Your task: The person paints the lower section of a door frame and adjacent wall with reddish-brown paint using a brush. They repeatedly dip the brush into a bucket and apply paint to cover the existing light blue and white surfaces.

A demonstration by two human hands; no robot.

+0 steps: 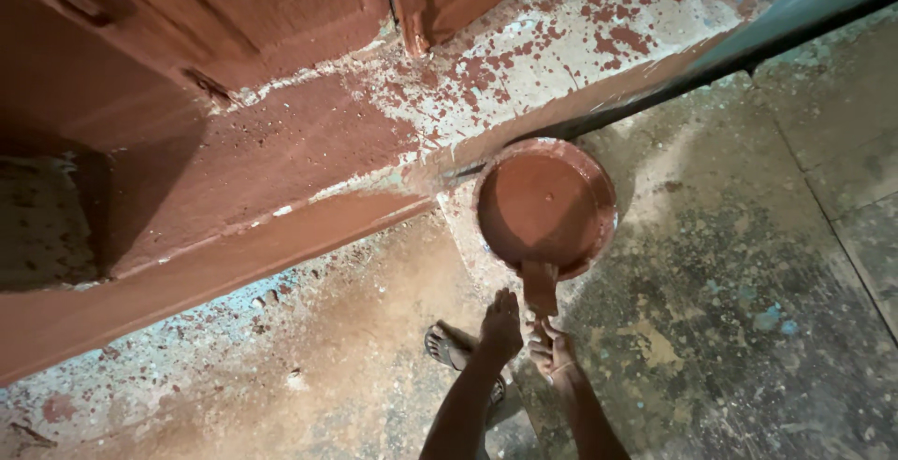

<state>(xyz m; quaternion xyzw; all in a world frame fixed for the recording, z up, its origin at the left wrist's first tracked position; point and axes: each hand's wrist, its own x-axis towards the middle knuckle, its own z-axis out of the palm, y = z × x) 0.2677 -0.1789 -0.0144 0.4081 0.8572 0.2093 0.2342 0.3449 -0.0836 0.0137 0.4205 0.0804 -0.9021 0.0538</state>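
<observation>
a: stained, paint-flecked concrete floor; round shallow pan of red-brown paint by the painted step's edge.

b: right hand pinches the paint-coated brush, left hand bunched beside it. slippery handle; grip low.

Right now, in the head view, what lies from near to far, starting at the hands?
Sandal → left hand and right hand, side by side → brush → paint bowl → painted step → red door.
</observation>
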